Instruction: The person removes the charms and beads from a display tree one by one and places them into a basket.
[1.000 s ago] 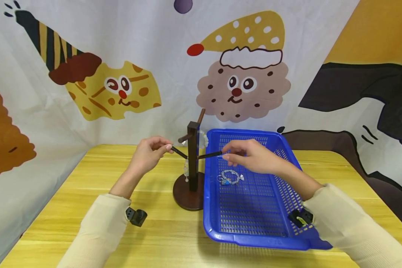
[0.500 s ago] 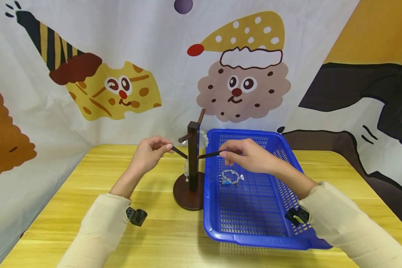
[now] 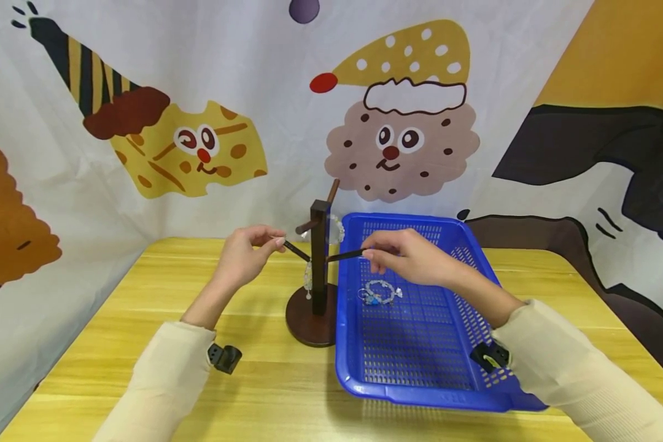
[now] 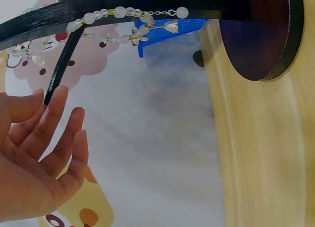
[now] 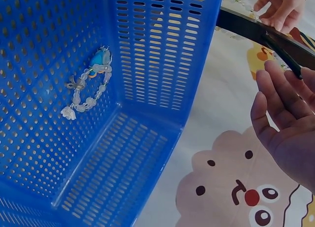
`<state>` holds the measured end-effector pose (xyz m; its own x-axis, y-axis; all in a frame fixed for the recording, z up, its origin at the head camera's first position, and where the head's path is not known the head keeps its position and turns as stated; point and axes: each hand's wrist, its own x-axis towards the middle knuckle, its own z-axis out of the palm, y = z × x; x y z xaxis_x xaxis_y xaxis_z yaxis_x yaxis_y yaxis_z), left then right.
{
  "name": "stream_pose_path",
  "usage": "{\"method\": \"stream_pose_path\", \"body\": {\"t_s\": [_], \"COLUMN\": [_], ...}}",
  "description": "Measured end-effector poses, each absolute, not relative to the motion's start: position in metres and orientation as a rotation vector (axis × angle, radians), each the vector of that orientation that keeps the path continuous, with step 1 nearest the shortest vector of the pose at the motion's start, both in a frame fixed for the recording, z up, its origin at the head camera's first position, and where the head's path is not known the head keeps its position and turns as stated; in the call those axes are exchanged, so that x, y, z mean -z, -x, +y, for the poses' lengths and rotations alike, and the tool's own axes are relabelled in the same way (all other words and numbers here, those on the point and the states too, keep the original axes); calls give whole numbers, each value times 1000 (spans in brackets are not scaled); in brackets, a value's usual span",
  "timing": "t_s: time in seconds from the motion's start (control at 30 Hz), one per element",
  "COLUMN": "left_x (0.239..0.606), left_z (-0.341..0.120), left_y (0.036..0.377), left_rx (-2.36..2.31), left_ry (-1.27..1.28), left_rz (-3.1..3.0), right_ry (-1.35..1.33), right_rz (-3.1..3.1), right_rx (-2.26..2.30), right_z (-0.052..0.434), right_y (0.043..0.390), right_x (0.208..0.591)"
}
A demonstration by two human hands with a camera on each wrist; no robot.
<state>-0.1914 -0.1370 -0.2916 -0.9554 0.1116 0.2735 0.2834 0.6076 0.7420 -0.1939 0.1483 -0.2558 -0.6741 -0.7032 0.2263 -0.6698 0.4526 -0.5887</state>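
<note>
A dark wooden jewelry stand (image 3: 318,270) with a round base stands upright on the table. My left hand (image 3: 245,253) pinches the tip of its left peg (image 3: 296,250) between thumb and finger; the other fingers are spread in the left wrist view. On the right, my right hand (image 3: 406,255) pinches the end of the opposite peg (image 3: 345,255). A beaded bracelet (image 4: 118,12) with a short chain hangs from the left peg, close to the post. Behind the post, another pale bracelet (image 3: 338,230) hangs partly hidden.
A blue perforated basket (image 3: 364,390) sits right beside the stand, under my right forearm. Inside lies a clear beaded bracelet (image 5: 88,101) with a bow charm and a blue piece. A printed cloth (image 3: 287,110) hangs behind the wooden table (image 3: 265,380).
My right hand has shifted slightly left along its peg since a second ago. The left hand keeps its pinch, and the stand, basket and bracelets look unmoved.
</note>
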Motion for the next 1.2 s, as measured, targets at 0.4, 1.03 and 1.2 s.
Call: {"method": "stream_pose_path", "body": {"t_s": [0.4,1.03,1.2], "left_x": [261,226,224], "left_z": [-132,-103,-99], "left_y": [168,121,119], "left_rx": [1273,1140,1047], "left_ry": [420,586,567], "left_rz": [-2500,-2238,-2230], "right_ry": [1257,1269,1261], "right_rz": [2623,2636,2633], "right_rx": [1050,1050,1054], "right_z": [148,149,148], "right_y": [194,194,194], "right_x": [257,258,258]}}
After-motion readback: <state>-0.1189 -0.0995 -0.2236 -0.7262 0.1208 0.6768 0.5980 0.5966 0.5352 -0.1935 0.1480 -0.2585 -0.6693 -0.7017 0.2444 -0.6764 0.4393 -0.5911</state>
